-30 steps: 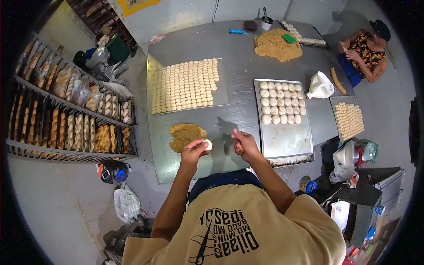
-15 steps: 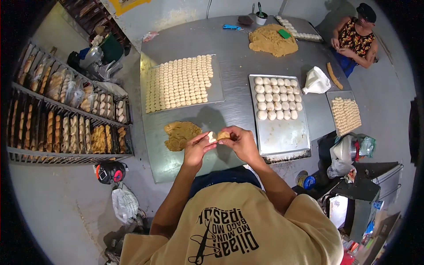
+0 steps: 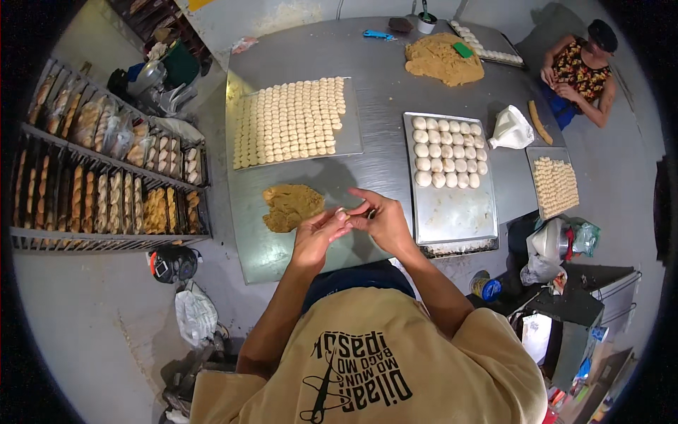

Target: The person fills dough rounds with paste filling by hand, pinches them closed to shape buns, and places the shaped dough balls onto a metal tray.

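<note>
My left hand (image 3: 318,237) is curled around a small pale piece of dough (image 3: 342,215) just above the table's near edge. Against it presses my right hand (image 3: 385,222), thumb and fingers pinching at the dough, one finger raised. The fingers cover most of the piece, and no brown filling shows in it. Beside my left hand lies a flattened mound of brown filling (image 3: 292,206). To the right, a metal tray (image 3: 452,215) carries rows of round white dough balls (image 3: 450,152) on its far part.
A wide tray of small dough pieces (image 3: 289,120) lies farther left on the metal table (image 3: 381,71). Beyond are a big filling mound (image 3: 445,60) with a green scraper (image 3: 463,50), and a white cloth bag (image 3: 511,128). A co-worker (image 3: 580,74) sits far right. Bread racks (image 3: 106,184) stand left.
My hands have come together. The brown lump that was in my right fingers is now hidden, and both hands close on the pale dough. The whole view has shifted slightly.
</note>
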Tool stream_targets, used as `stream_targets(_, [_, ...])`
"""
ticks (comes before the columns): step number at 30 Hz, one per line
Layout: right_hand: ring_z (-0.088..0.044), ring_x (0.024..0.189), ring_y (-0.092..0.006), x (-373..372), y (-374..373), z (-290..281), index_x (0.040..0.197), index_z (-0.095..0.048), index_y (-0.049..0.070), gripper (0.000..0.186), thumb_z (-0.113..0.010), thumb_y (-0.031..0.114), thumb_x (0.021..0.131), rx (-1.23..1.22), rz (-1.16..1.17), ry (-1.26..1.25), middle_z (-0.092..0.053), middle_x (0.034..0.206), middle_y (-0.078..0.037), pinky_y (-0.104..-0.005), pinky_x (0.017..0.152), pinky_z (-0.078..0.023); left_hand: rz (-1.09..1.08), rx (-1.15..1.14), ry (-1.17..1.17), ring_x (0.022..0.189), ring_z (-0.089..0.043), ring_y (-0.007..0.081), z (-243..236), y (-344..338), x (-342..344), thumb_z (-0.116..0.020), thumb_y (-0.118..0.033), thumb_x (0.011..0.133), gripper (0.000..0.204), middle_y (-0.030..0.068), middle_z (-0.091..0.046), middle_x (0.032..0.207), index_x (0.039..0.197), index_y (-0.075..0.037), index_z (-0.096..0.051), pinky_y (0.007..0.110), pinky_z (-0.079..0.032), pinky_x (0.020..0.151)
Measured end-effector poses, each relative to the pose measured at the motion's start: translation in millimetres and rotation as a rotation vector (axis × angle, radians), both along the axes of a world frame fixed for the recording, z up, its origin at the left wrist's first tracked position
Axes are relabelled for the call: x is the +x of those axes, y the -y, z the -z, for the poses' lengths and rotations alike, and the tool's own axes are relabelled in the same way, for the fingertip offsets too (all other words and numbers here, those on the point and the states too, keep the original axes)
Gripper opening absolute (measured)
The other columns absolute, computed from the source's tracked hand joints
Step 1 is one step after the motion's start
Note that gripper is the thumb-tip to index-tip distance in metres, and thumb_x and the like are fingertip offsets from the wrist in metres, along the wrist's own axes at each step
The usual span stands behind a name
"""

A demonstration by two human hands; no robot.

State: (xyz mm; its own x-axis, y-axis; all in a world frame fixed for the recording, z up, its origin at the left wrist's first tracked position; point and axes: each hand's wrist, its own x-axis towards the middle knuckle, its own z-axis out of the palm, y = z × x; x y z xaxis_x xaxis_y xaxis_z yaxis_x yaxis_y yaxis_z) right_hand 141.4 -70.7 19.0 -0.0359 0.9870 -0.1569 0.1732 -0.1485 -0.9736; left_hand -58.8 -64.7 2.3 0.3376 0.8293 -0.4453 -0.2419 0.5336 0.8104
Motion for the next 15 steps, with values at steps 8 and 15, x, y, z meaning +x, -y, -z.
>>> stream_targets(8, [-0.075,0.091,-0.0311,-38,-41,115,0.132,-0.079,0.011,0.045,-0.088,0.016,0.088,0.135,-0.058,0.243,-0.078,0.105,-0.016,-0.0435,0.079,-0.06,-0.313,-0.108,0.092,0.111,-0.076,0.0302,43,6,-87,-0.068,-0.021,0.111,0.031,0.0164,-0.076,0.121,0.129,0.004,-0.07,0.042,-0.062,0.104])
stream_targets(15, [-0.076,0.096,-0.04,-89,-51,173,0.116,-0.083,0.007,0.03,-0.084,0.023,0.091,0.307,-0.141,0.655,-0.078,0.106,-0.022,-0.048,0.089,-0.061,-0.438,-0.178,-0.024,0.118,-0.073,0.0339,54,28,-139,-0.073,-0.029,0.108,0.044,0.0183,-0.075,0.124,0.134,0.005,-0.066,0.047,-0.058,0.111])
